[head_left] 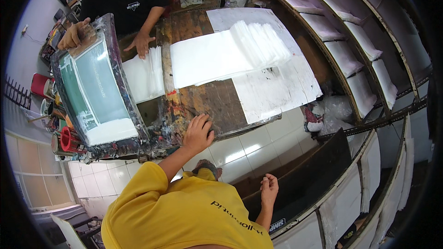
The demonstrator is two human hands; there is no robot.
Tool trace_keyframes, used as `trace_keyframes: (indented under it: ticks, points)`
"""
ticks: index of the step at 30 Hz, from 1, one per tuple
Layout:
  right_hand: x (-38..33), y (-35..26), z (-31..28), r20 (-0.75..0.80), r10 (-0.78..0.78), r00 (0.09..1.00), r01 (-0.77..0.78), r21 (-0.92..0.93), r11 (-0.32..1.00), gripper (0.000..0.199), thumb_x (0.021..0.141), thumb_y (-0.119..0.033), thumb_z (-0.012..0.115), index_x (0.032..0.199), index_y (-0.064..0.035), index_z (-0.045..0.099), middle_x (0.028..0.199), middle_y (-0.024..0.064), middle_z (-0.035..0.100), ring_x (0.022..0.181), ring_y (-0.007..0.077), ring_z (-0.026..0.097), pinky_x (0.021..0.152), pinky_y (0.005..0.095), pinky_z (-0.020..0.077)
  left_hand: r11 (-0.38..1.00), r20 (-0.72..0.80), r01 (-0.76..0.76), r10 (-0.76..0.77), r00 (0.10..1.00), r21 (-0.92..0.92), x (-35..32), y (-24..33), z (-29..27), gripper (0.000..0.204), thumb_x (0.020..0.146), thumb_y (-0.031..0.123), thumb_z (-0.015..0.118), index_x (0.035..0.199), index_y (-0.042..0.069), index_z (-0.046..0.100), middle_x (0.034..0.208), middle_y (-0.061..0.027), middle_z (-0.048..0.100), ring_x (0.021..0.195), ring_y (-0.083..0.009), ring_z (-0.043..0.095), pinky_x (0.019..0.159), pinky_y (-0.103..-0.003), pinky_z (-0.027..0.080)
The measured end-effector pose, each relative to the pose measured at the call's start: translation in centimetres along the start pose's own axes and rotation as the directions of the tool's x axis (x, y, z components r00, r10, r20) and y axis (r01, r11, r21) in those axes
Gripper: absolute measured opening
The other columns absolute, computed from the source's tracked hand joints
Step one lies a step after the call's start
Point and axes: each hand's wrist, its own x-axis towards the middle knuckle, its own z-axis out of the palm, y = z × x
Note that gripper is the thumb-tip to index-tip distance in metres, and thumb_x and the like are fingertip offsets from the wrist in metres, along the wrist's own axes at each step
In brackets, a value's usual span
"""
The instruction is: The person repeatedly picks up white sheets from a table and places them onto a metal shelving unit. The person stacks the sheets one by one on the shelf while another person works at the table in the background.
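My left hand [198,133] lies with its fingers stretched out on the near edge of a paint-stained wooden table [203,103], holding nothing. Low at my right side, my right hand [269,188] hangs over the floor, its fingers loosely bent and apart with nothing visible in them. Beyond my left hand, a stack of thin white sheets [203,60] spreads over the table, fanned into ridges at its right end. Left of it, another person's hand [141,44] touches a smaller white stack [145,76]. That person's other hand [74,34] grips a raised, tilted screen-printing frame [99,80].
A large white board [277,90] lies under the right end of the sheets. Racks [344,44] with white sheets curve along the right. A dark panel [304,170] stands near my right hand. Paint cans, one red tub [71,139] among them, crowd the left. Tiles [244,150] cover the floor.
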Motion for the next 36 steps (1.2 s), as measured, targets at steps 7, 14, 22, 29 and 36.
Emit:
trace_keyframes:
  ticks: [7,14,22,29,36]
  points:
    - [1.2,-0.6,-0.7,-0.037,-0.037,0.999,0.036,-0.017,0.999,0.015,0.097,-0.012,0.058,0.110,-0.0037,0.058,0.076,-0.0002,0.057,0.058,0.0041,0.046,0.050,0.0184,0.0371,1.000,0.017,0.008,-0.008,1.000,-0.007,0.1,0.2,-0.5,0.033,0.085,0.021,0.064,0.112,0.004,0.061,0.130,-0.0166,0.054,0.130,-0.0343,0.045,0.111,-0.049,0.034]
    - [1.1,-0.8,0.1,-0.040,-0.030,0.999,0.030,0.005,1.000,0.016,0.097,-0.011,0.058,0.111,-0.0028,0.059,0.078,0.0006,0.057,0.058,0.0049,0.047,0.051,0.0197,0.0387,0.971,-0.032,0.016,-0.024,0.999,-0.239,1.8,1.3,-1.5,0.029,0.085,0.018,0.066,0.110,0.004,0.063,0.115,-0.0146,0.059,0.114,-0.0334,0.052,0.097,-0.047,0.040]
    - [0.3,-2.2,0.5,-0.101,0.033,0.994,-0.031,0.015,0.999,0.017,0.096,-0.010,0.058,0.111,-0.0023,0.059,0.079,0.0008,0.058,0.059,0.0052,0.047,0.052,0.0196,0.0388,0.998,-0.144,0.021,-0.029,0.989,-0.059,12.1,2.8,-3.4,0.026,0.082,0.018,0.068,0.103,0.005,0.061,0.107,-0.0128,0.061,0.095,-0.0318,0.056,0.080,-0.046,0.040]
    - [-1.0,-0.4,0.2,-0.209,0.061,0.976,-0.058,0.018,0.998,0.021,0.096,-0.013,0.059,0.113,-0.0025,0.060,0.080,0.0011,0.058,0.063,0.0059,0.048,0.054,0.0211,0.0395,0.893,0.172,0.429,-0.448,0.878,0.138,15.3,-3.9,2.5,0.047,0.083,0.026,0.061,0.121,-0.001,0.054,0.111,-0.0241,0.063,0.101,-0.0408,0.063,0.087,-0.053,0.048]
    - [0.1,-2.4,2.0,-0.161,0.005,0.987,-0.030,-0.155,0.988,0.027,0.093,-0.020,0.063,0.114,-0.0034,0.063,0.087,0.0085,0.066,0.076,0.0140,0.060,0.069,0.0318,0.0495,0.963,0.193,0.267,-0.267,0.944,0.028,15.2,-8.1,4.6,0.048,0.080,0.017,0.061,0.120,-0.007,0.054,0.104,-0.0292,0.066,0.093,-0.0451,0.064,0.084,-0.050,0.049]
